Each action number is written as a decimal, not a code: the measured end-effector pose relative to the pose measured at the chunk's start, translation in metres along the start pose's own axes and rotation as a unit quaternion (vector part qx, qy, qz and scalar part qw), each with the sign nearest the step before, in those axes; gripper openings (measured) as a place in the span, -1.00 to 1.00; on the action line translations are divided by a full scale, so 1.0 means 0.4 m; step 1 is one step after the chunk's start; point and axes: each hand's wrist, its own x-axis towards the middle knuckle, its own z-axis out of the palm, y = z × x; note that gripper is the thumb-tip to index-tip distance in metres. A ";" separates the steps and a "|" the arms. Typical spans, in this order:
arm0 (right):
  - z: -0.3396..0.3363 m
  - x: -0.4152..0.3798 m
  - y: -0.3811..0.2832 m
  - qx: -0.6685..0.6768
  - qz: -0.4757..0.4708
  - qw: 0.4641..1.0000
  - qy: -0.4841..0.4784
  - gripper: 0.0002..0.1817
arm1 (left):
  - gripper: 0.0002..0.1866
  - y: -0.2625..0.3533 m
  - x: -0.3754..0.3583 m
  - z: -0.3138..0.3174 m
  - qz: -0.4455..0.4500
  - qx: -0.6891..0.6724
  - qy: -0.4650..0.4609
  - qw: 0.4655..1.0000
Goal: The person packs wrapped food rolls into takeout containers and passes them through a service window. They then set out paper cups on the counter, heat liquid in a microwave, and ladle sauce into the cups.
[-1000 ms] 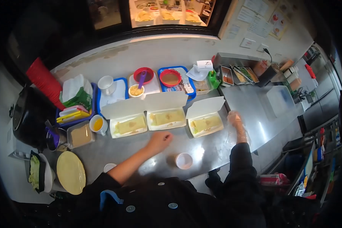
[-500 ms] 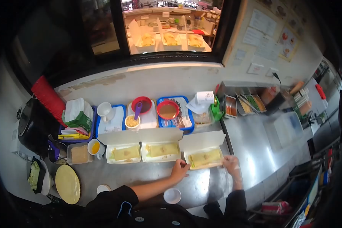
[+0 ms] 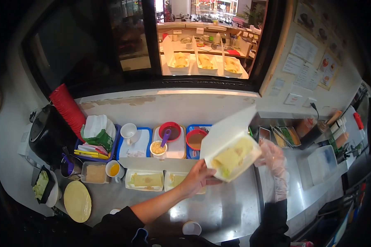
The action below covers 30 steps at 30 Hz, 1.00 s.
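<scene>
Left hand point(image 3: 198, 180) and gloved right hand point(image 3: 273, 154) grasp opposite sides of open box point(image 3: 226, 131), tilted above steel counter point(image 3: 224, 212); rolled food point(image 3: 235, 156) lies inside

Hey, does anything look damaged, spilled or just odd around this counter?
Ragged brownish patches mar the white wall below the window frame, where its finish looks worn away. Only the right hand is gloved; the left hand is bare. The open takeout box tilts between them, probably just from handling. I see no clear spill.
</scene>
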 end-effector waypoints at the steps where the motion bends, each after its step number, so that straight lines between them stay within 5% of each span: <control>1: 0.027 0.015 -0.011 0.001 -0.004 1.000 -0.003 -0.64 | -0.46 0.027 0.020 0.000 0.039 0.012 0.011 0.999; 3: 0.122 0.033 -0.055 0.212 0.043 0.975 -0.046 -0.51 | -0.45 0.075 0.065 0.000 0.084 0.026 0.021 0.996; 4: 0.161 0.045 -0.067 0.211 0.039 0.975 -0.048 -0.51 | -0.42 0.093 0.089 0.000 0.120 0.022 0.013 0.992; 7: 0.248 0.081 -0.084 0.344 -0.068 0.933 -0.077 -0.34 | -0.39 0.143 0.150 0.018 0.176 0.049 0.033 0.983; 10: 0.258 0.162 -0.118 0.359 -0.066 0.931 -0.029 -0.36 | -0.32 0.199 0.212 0.031 0.196 0.097 0.067 0.973; 12: 0.243 0.233 -0.109 0.339 -0.047 0.940 -0.010 -0.45 | -0.25 0.248 0.262 0.023 0.237 0.251 0.074 0.936; 14: 0.244 0.263 -0.168 0.389 -0.124 0.913 -0.016 -0.55 | -0.20 0.315 0.302 0.002 0.239 0.287 0.079 0.924; 16: 0.231 0.289 -0.215 0.301 -0.166 0.939 0.009 -0.56 | -0.16 0.412 0.382 -0.085 0.199 0.342 -0.082 0.915; 18: 0.221 0.334 -0.228 0.215 -0.227 0.948 0.061 -0.58 | -0.13 0.592 0.475 -0.154 0.188 0.587 -0.034 0.787; 20: 0.211 0.392 -0.231 0.216 -0.247 0.940 0.090 -0.57 | -0.20 0.598 0.579 -0.223 0.365 0.763 0.325 0.423; 24: 0.197 0.485 -0.267 0.325 -0.193 0.926 -0.005 -0.57 | -0.39 0.691 0.731 -0.229 0.360 0.726 0.362 0.460; 26: 0.202 0.518 -0.277 0.335 -0.158 0.927 -0.054 -0.62 | -0.60 0.740 0.765 -0.231 0.261 0.687 0.394 0.552; 30: 0.260 0.592 -0.266 0.354 -0.157 0.918 -0.082 -0.70 | -0.78 0.777 0.785 -0.287 0.260 0.739 0.387 0.486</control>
